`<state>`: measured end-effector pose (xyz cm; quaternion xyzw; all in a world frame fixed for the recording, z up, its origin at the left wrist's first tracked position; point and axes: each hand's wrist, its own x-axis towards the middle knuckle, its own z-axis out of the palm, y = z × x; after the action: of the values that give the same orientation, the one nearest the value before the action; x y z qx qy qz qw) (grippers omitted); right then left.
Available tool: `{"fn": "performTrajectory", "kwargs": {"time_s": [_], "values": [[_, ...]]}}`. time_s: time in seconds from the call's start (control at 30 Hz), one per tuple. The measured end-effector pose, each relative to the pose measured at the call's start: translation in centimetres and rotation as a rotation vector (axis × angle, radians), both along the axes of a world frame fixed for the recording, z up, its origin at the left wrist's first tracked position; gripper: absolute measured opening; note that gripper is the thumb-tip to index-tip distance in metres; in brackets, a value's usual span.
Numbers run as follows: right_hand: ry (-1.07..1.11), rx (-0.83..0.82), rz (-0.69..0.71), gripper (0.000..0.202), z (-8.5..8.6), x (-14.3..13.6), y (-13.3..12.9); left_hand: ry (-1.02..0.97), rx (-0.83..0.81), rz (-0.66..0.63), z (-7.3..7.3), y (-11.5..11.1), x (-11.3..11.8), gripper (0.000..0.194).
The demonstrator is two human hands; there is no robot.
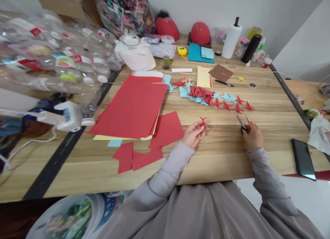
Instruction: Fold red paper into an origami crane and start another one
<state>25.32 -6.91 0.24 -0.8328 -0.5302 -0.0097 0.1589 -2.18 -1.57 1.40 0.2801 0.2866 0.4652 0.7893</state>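
My left hand (194, 134) pinches a small folded red paper star (203, 121) with pointed tips above the table. Over to the right, my right hand (253, 137) is closed around scissors (242, 123) with black and orange on the handles. Their metal points face away from me, spread apart; the fingers cover part of the handles. Beyond both hands lies a pile of folded red paper pieces (199, 92) mixed with light blue folded pieces (225, 96). Left of my left hand are cut red paper pieces (148, 159) and a stack of large red sheets (134, 105).
Plastic bottles (85, 62) crowd the left side. A phone (303, 159) lies at the right edge. Farther back are a black pen (224, 83), brown paper (220, 72), a yellow tape measure (182, 51) and a white paper roll (231, 41). A bucket (96, 211) stands below the table.
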Motion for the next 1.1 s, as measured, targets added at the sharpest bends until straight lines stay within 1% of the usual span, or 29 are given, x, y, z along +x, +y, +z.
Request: {"fn": "performTrajectory", "kwargs": {"time_s": [0.13,0.23,0.3,0.33,0.37,0.4,0.47,0.5,0.53,0.57,0.63,0.73,0.87,0.93,0.97,1.03,1.1], "values": [[-0.026,-0.069,-0.031,0.028,0.4,0.0,0.2,0.007,-0.022,0.002,0.0,-0.1,0.1,0.035],[0.006,-0.143,-0.08,0.033,1.0,0.5,0.4,0.009,-0.048,-0.001,0.1,-0.1,0.2,0.036],[0.082,-0.141,-0.112,0.035,1.5,0.6,0.5,0.009,-0.075,0.002,0.1,-0.1,0.2,0.037],[0.173,-0.117,-0.126,0.035,1.7,0.4,0.4,0.011,-0.087,0.004,0.1,-0.1,0.2,0.037],[0.309,-0.08,-0.138,0.034,2.0,0.2,0.3,0.013,-0.095,0.011,0.1,0.0,0.2,0.037],[0.531,-0.064,-0.125,0.035,2.2,-0.3,0.0,0.014,-0.099,0.023,0.0,0.0,0.2,0.036],[1.071,-0.022,-0.091,0.045,2.6,-1.7,-0.8,0.004,-0.1,0.052,-0.1,0.1,0.3,0.036],[1.292,-0.013,-0.054,0.051,2.7,-2.6,-1.3,-0.007,-0.101,0.063,-0.2,0.1,0.3,0.036],[1.458,-0.017,-0.018,0.054,2.8,-3.5,-1.9,-0.021,-0.104,0.069,-0.3,0.1,0.3,0.036],[1.579,-0.04,0.011,0.054,2.8,-4.5,-2.4,-0.036,-0.109,0.07,-0.4,0.2,0.2,0.036],[1.746,-0.114,0.068,0.052,2.7,-6.4,-3.2,-0.056,-0.116,0.062,-0.5,0.2,0.2,0.034],[1.871,-0.154,0.133,0.044,2.6,-8.7,-3.8,-0.067,-0.123,0.041,-0.5,0.2,0.2,0.032],[1.913,-0.261,0.243,0.047,2.9,-10.9,-4.1,-0.087,-0.16,-0.014,-0.4,0.0,0.1,0.029],[1.924,-0.224,0.331,0.046,3.1,-11.7,-4.5,-0.103,-0.184,-0.065,-0.4,-0.1,0.1,0.028],[1.942,-0.233,0.364,0.048,3.2,-12.1,-4.7,-0.111,-0.193,-0.09,-0.4,-0.1,0.1,0.028],[1.976,-0.235,0.386,0.05,3.3,-12.7,-5.0,-0.121,-0.2,-0.119,-0.4,-0.1,0.1,0.027],[1.998,-0.233,0.383,0.053,3.5,-13.0,-5.2,-0.123,-0.199,-0.115,-0.4,-0.1,0.1,0.025]]}}
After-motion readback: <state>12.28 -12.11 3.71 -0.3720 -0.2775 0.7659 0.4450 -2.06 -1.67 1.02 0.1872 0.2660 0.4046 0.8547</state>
